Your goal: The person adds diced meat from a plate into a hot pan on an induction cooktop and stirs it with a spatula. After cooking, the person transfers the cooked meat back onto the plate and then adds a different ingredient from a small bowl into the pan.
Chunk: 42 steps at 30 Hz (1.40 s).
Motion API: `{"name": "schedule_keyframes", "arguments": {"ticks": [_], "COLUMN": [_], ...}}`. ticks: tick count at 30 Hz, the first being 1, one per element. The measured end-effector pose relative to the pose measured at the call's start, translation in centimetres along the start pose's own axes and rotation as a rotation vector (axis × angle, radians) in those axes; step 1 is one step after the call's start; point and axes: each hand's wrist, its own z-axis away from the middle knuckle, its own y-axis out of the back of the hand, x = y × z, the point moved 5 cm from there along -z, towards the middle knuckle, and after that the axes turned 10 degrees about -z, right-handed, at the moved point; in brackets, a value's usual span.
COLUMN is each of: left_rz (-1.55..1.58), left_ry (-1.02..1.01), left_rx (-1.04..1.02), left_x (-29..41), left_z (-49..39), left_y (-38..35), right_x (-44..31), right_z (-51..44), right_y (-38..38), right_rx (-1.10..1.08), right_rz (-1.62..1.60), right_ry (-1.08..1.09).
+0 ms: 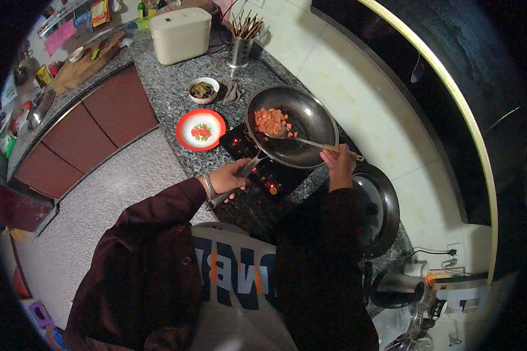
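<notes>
My left hand [229, 179] is closed around the dark handle [219, 201] of a wok [316, 118], which sits over a black induction cooktop [268, 175] with lit red indicators. In my right hand [339, 164] is a long-handled metal spatula or ladle [309, 141]; its grip section looks wooden. The tool's head dips into diced orange-pink food [271, 121], gathered on the wok's left side. I cannot tell exactly what the food is. Left of the cooktop lies a white enamel plate [189, 131] with a red rim and a flower print.
Behind the plate stand a bowl of dark green food [203, 90] and a grey cloth [231, 91]. Farther back are a cream appliance [181, 37] and a metal chopstick holder [240, 52]. A lidded black pan [384, 215] sits by my right arm. A wooden board [77, 72] lies far left.
</notes>
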Motion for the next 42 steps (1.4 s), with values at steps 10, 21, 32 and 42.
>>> {"name": "schedule_keyframes", "arguments": {"ticks": [10, 21, 32, 42], "left_rz": [-0.08, -0.057, -0.045, -0.108], "left_ry": [0.014, 0.044, 0.025, 0.001], "left_rx": [0.025, 0.011, 0.011, 0.016], "left_x": [-0.3, 0.3, 0.6, 0.8], "left_z": [-0.2, 0.0, 0.1, 0.2], "left_y": [0.2, 0.0, 0.2, 0.2], "right_x": [2.4, -5.1, -4.0, -12.4], "right_z": [0.5, 1.4, 3.9, 12.2], "right_y": [-0.5, -6.4, -11.0, -11.3], "right_rx": [0.369, -0.243, -0.622, -1.062], "right_rz": [-0.317, 0.697, 0.781, 0.899], "right_ry": [0.024, 0.751, 0.773, 0.555]}}
